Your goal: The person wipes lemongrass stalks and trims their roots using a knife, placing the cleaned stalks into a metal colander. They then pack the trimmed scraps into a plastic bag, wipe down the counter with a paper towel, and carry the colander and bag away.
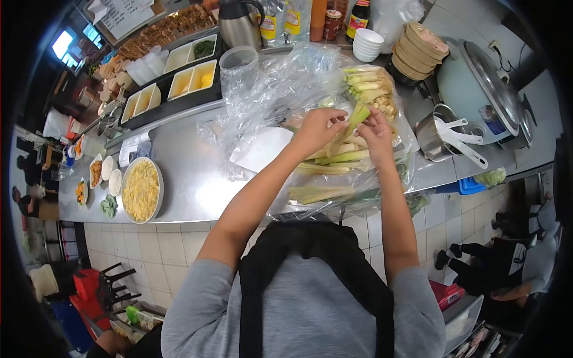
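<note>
Left hand [323,128] and right hand [377,131] pinch one stalk [360,113] from either side, seemingly to steady it. It is above the near pile [343,158], on plastic [277,89] that likely shields the counter [191,179].

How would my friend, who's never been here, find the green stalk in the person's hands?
Start at the long metal counter and go to its right part, where crinkly clear plastic is spread. There, look between the left hand and the right hand for a pale green stalk. It's the one held in both hands, while the other stalks lie amid the plastic.
</note>
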